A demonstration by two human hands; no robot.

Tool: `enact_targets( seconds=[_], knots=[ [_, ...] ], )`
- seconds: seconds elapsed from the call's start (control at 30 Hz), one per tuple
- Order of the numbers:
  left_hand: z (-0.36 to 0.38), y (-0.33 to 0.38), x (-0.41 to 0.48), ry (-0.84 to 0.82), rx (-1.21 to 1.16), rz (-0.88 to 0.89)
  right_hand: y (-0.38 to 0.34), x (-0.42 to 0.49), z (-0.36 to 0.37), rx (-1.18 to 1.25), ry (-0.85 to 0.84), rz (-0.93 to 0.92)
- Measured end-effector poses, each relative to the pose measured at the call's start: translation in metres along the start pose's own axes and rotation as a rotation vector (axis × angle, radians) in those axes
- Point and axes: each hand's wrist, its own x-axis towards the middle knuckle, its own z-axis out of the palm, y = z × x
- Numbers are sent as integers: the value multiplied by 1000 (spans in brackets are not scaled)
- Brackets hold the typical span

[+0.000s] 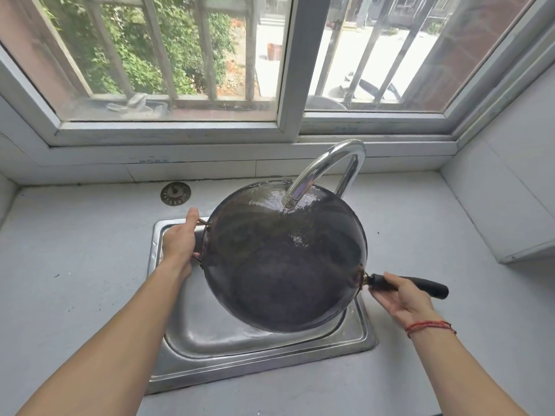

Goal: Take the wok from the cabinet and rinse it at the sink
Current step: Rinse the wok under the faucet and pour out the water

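Observation:
A dark round wok (282,259) hangs tilted over the steel sink (210,352), its inside facing me. My left hand (180,238) grips the small loop handle on the wok's left rim. My right hand (399,298) holds the long black handle (426,288) at the lower right, fingers wrapped from below. The chrome faucet (333,163) arches over the far rim, and water runs from its spout onto the wok's upper inner wall, which looks wet and glossy.
A grey countertop (75,265) surrounds the sink. A round metal drain strainer (175,193) lies on the counter behind the sink, left of the wok. A barred window (168,55) with a white sill runs along the back. A tiled wall ledge (516,211) juts out on the right.

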Motion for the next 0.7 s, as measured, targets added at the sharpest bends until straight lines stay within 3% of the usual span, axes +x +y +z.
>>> enact_targets(
  seconds=[0.7],
  knots=[
    [15, 8, -10, -12, -57, 0, -7, -6, -15, 30, 24, -28]
  ],
)
